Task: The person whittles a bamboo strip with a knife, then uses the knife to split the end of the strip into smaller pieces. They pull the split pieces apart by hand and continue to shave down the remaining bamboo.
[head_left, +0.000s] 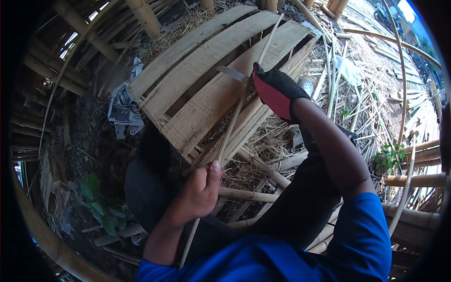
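Observation:
My bare left hand [198, 193] is closed around a long thin bamboo strip [230, 128], thumb pressed along it. The strip slants from my lap up across a slatted wooden crate [190, 105]. On my right hand [278, 89] is a black and red glove, its fingers wrapped around a knife whose handle they hide. The knife's blade [231, 74] points left over the slats, right where the strip passes my gloved fingers. The strip's far end reaches beyond that hand toward the crate's back edge.
Bamboo poles [249, 194] lie under and beside the crate. Straw and shavings [270, 136] cover the ground to its right, with many split strips [371, 94] farther out. Crumpled newspaper [124, 110] and a green plant [101, 204] are at left.

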Action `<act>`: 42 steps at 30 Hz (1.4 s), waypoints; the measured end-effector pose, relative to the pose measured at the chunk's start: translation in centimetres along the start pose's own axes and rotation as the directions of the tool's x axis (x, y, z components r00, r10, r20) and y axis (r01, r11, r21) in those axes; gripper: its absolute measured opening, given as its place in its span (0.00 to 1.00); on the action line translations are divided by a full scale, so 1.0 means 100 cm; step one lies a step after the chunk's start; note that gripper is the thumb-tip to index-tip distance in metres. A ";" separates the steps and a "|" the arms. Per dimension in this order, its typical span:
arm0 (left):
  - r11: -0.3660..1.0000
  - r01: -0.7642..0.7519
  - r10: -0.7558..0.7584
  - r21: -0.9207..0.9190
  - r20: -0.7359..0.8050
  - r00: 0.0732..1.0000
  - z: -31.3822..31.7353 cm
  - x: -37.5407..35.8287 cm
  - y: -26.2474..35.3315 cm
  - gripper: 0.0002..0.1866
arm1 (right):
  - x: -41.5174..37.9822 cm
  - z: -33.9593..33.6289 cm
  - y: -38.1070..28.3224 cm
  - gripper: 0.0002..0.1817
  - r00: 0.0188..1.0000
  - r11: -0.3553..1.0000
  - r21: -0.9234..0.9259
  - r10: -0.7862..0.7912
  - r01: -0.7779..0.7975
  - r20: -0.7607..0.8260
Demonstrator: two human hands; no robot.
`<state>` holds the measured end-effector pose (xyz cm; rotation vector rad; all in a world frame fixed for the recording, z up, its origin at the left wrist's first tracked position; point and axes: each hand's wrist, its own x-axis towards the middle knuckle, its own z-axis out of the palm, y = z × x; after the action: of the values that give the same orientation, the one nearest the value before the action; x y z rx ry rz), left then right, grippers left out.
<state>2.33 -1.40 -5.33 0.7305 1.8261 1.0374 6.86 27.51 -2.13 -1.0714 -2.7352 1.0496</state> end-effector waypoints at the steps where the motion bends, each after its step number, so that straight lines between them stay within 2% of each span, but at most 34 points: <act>1: 0.996 -0.026 0.031 0.090 -0.058 0.998 0.000 0.002 0.001 0.27 | 0.007 -0.002 0.014 0.39 1.000 1.000 0.003 0.002 -0.002 -0.005; 3: 0.985 -0.046 0.063 0.169 -0.099 0.993 0.002 0.000 0.015 0.26 | 0.025 -0.007 0.050 0.33 0.950 0.938 0.208 -0.301 0.278 0.088; 4: 0.969 -0.060 0.097 0.239 -0.148 0.984 0.004 -0.003 0.023 0.24 | 0.013 -0.014 0.031 0.33 0.949 0.938 0.204 -0.304 0.282 0.085; 6: 0.955 -0.114 0.173 0.272 -0.204 0.964 0.009 -0.009 0.038 0.22 | -0.025 -0.031 -0.011 0.44 0.996 0.965 0.261 0.046 -0.025 -0.072; 7: 0.938 -0.159 0.243 0.308 -0.254 0.936 0.011 -0.011 0.043 0.19 | -0.037 -0.035 -0.025 0.48 0.992 0.940 0.339 0.078 -0.040 -0.098; 8: 0.937 -0.169 0.252 0.306 -0.258 0.933 0.012 -0.012 0.045 0.19 | -0.038 -0.032 -0.025 0.48 0.992 0.943 0.332 0.072 -0.033 -0.106; 10: 0.935 -0.190 0.280 0.300 -0.293 0.914 0.015 -0.017 0.046 0.14 | -0.033 -0.024 -0.019 0.50 0.954 0.864 0.503 0.149 0.002 -0.259; 11: 0.934 -0.198 0.287 0.297 -0.294 0.912 0.015 -0.020 0.049 0.14 | -0.032 -0.020 -0.015 0.49 0.947 0.838 0.535 0.082 0.104 -0.312; 12: 0.926 -0.247 0.327 0.284 -0.284 0.901 0.015 -0.024 0.053 0.13 | -0.034 -0.019 -0.016 0.49 0.944 0.841 0.530 0.079 0.108 -0.319; 14: 0.915 -0.303 0.373 0.266 -0.275 0.886 0.017 -0.026 0.053 0.13 | -0.039 -0.016 -0.020 0.38 0.898 0.534 0.772 0.054 0.344 -0.437; 16: 0.909 -0.394 0.416 0.136 -0.267 0.869 0.020 -0.026 0.051 0.14 | -0.045 -0.019 -0.023 0.35 0.885 0.548 0.745 0.019 0.379 -0.464; 17: 0.907 -0.400 0.421 0.133 -0.269 0.866 0.019 -0.025 0.051 0.14 | -0.048 -0.021 -0.026 0.32 0.874 0.555 0.724 -0.012 0.409 -0.485; 18: 0.901 -0.390 0.428 0.190 -0.241 0.871 0.019 -0.025 0.051 0.14 | -0.050 -0.022 -0.029 0.30 0.863 0.559 0.703 -0.044 0.439 -0.504; 19: 0.892 -0.379 0.432 0.248 -0.214 0.876 0.017 -0.026 0.051 0.15 | -0.050 -0.021 -0.034 0.21 0.833 0.690 0.584 -0.052 0.429 -0.550; 20: 0.889 -0.382 0.437 0.252 -0.219 0.872 0.014 -0.026 0.052 0.15 | -0.049 -0.023 -0.036 0.21 0.831 0.687 0.581 -0.059 0.436 -0.554; 22: 0.875 -0.460 0.467 0.150 -0.017 0.884 0.002 -0.025 0.056 0.23 | -0.048 -0.025 -0.042 0.20 0.791 0.719 0.525 -0.056 0.456 -0.609; 23: 0.871 -0.464 0.473 0.161 -0.022 0.881 -0.005 -0.021 0.061 0.23 | -0.049 -0.027 -0.045 0.20 0.786 0.711 0.525 -0.062 0.467 -0.615; 25: 0.832 -0.544 0.534 -0.106 -0.113 0.838 -0.022 -0.001 0.077 0.36 | -0.055 -0.028 -0.052 0.16 0.782 0.766 0.402 -0.203 0.502 -0.589; 26: 0.837 -0.544 0.531 -0.058 -0.153 0.833 -0.029 0.013 0.091 0.40 | -0.056 -0.030 -0.056 0.15 0.779 0.787 0.334 -0.274 0.519 -0.565; 27: 0.842 -0.540 0.527 -0.012 -0.195 0.827 -0.037 0.029 0.108 0.44 | -0.049 -0.027 -0.059 0.12 0.893 0.787 0.513 -0.104 0.343 -0.438; 28: 0.842 -0.505 0.479 -0.189 -0.166 0.862 -0.046 0.050 0.122 0.42 | -0.048 -0.019 -0.055 0.11 0.680 0.750 0.119 -0.506 0.651 -0.531; 29: 0.818 -0.450 0.436 -0.358 -0.125 0.891 -0.054 0.071 0.133 0.41 | -0.043 -0.014 -0.057 0.11 0.770 0.790 0.189 -0.462 0.583 -0.441; 30: 0.815 -0.460 0.442 -0.352 -0.137 0.887 -0.061 0.089 0.142 0.41 | -0.038 -0.008 -0.062 0.11 0.844 0.827 0.249 -0.412 0.504 -0.343; 32: 0.799 -0.397 0.503 -0.451 0.140 0.853 -0.068 0.116 0.153 0.36 | -0.035 0.008 -0.076 0.12 0.913 0.572 0.714 -0.298 0.405 -0.279; 33: 0.798 -0.403 0.506 -0.449 0.134 0.852 -0.065 0.118 0.155 0.36 | -0.039 0.006 -0.082 0.16 0.856 0.471 0.738 -0.431 0.484 -0.287; 34: 0.791 -0.364 0.480 -0.492 0.129 0.868 -0.061 0.119 0.157 0.31 | -0.038 0.008 -0.082 0.16 0.852 0.469 0.736 -0.437 0.488 -0.287; 36: 0.776 -0.325 0.453 -0.541 0.118 0.884 -0.062 0.123 0.155 0.28 | -0.031 0.026 -0.076 0.15 0.811 0.613 0.535 -0.491 0.581 -0.318; 37: 0.765 -0.340 0.498 -0.547 0.167 0.851 -0.064 0.127 0.151 0.24 | -0.026 0.046 -0.079 0.14 0.689 0.370 0.588 -0.495 0.719 -0.530; 38: 0.754 -0.352 0.538 -0.554 0.215 0.815 -0.066 0.129 0.146 0.23 | -0.024 0.053 -0.074 0.14 0.693 0.371 0.594 -0.499 0.714 -0.520; 40: 0.750 -0.334 0.503 -0.572 0.164 0.848 -0.063 0.127 0.144 0.22 | -0.033 0.051 -0.081 0.15 0.797 0.711 0.399 -0.388 0.579 -0.464; 41: 0.749 -0.348 0.457 -0.563 0.059 0.888 -0.062 0.129 0.141 0.22 | -0.041 0.048 -0.085 0.15 0.797 0.711 0.399 -0.394 0.580 -0.457; 42: 0.749 -0.361 0.405 -0.555 -0.048 0.913 -0.062 0.130 0.139 0.22 | -0.055 0.042 -0.091 0.16 0.826 0.833 0.237 -0.375 0.500 -0.421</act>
<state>-7.98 13.48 3.13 0.7799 1.2168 1.6956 4.55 16.82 1.25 -0.4709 -2.2345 1.0620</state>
